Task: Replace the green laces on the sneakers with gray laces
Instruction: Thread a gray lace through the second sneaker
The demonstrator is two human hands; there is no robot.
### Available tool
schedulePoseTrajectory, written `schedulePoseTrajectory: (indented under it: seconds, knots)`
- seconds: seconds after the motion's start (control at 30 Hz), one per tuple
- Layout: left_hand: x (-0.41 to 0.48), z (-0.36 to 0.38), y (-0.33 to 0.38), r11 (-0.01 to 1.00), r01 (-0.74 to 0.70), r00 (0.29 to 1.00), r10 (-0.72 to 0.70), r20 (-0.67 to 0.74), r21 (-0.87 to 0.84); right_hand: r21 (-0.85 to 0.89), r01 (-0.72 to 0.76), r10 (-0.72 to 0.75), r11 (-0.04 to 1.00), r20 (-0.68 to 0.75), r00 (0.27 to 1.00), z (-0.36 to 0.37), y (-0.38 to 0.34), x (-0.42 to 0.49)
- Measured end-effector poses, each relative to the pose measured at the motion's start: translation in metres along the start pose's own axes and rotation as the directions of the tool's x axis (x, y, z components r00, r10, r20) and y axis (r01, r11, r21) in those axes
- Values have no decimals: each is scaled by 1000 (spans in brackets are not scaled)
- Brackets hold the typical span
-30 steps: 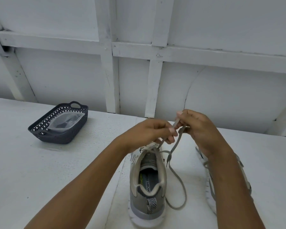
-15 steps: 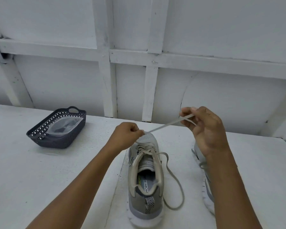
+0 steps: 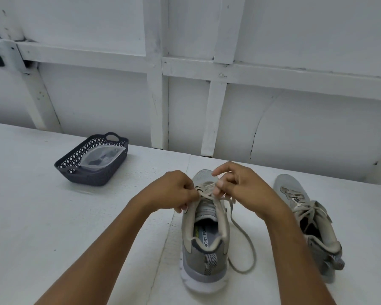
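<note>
One sneaker [image 3: 204, 245] stands mid-bench [image 3: 53, 216], toe toward the wall. I see both hands at its upper eyelets: the left hand [image 3: 174, 194] is curled and pinches the gray lace [image 3: 243, 245], while the right hand [image 3: 240, 186] pinches it just beside. A loose end loops down the shoe's right side. A second sneaker [image 3: 306, 216], laced gray, sits apart to the right. A dark basket [image 3: 92, 179] holding a clear bag [image 3: 101, 158] is far left.

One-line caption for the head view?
Left hand and right hand pinch the gray lace over the near sneaker; second sneaker beside it.
</note>
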State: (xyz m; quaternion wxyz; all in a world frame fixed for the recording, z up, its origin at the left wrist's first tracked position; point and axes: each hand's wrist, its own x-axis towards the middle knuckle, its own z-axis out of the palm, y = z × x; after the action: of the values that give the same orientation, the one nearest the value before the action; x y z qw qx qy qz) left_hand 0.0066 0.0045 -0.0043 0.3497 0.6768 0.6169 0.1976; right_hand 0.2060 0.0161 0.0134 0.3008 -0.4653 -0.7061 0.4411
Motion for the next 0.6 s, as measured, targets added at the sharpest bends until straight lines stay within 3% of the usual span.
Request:
schedulePoseTrajectory:
  seconds: [0.2,0.6]
  knots:
    - [-3,3,-11,914,105,994,-103,26,-392,-250,-73,43,965,-123,991,17,3,5]
    - [-3,4,-15,887,107,994,-107,27,-448,-450,-98,77,888,-64,995,35,-1,7]
